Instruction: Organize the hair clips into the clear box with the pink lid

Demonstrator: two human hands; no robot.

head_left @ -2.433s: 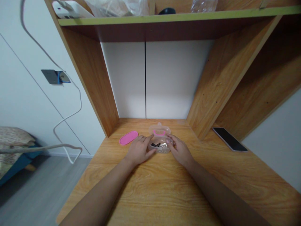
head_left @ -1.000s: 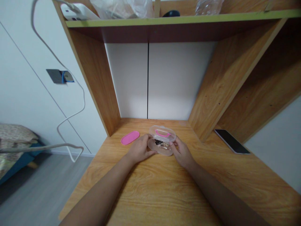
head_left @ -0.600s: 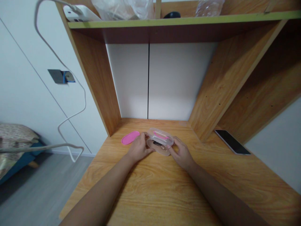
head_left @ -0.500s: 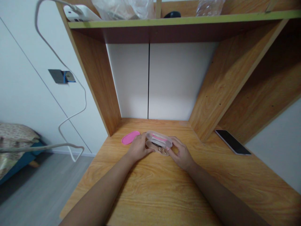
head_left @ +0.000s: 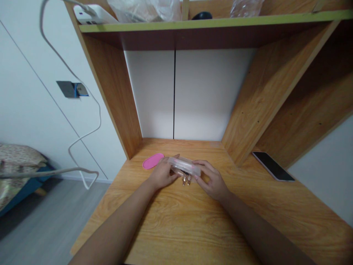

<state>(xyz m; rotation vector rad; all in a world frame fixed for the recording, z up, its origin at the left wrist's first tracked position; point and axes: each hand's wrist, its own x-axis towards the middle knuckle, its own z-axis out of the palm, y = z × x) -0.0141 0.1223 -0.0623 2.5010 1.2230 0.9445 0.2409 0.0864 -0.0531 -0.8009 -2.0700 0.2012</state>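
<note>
Between my two hands is a clear oval plastic box (head_left: 184, 164), tipped over just above the desk. My left hand (head_left: 161, 174) is closed on its left end. On the right end, my right hand (head_left: 211, 180) grips with thumb and fingers. Small shiny gold-coloured pieces (head_left: 186, 179) show at the box's near lower edge, too small to name. Something dark is beside them, partly hidden by the box. A pink oval lid (head_left: 153, 161) lies flat on the desk beyond my left hand.
The wooden desk (head_left: 176, 221) has upright side panels and a shelf (head_left: 215, 23) above, bearing plastic bags (head_left: 149, 10) and a white power strip (head_left: 95, 14). A phone (head_left: 272, 166) lies at the right. A white cable (head_left: 99, 110) hangs at the left.
The clear box has tilted further toward me, and the small shiny pieces have slid to its near edge. My hands have shifted only slightly; the pink lid has stayed put.
</note>
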